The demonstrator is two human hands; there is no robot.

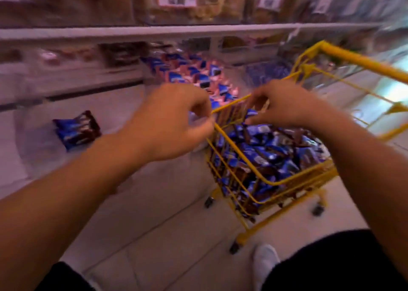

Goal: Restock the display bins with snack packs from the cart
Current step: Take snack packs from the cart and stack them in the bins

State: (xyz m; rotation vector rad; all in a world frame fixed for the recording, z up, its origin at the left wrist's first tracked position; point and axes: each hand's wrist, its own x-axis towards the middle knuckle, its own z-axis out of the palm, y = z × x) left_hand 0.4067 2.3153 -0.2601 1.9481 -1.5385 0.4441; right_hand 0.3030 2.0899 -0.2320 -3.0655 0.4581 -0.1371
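We held our left hand (167,123) at the near corner of the yellow wire cart (262,180), fingers curled; through the blur we could not tell whether they gripped the rim. Our right hand (284,105) hovered over the blue snack packs (271,154) heaped in the cart, fingers loosely curled, apparently holding nothing. Beyond lay a display bin (240,78) of blue and pink packs (196,74).
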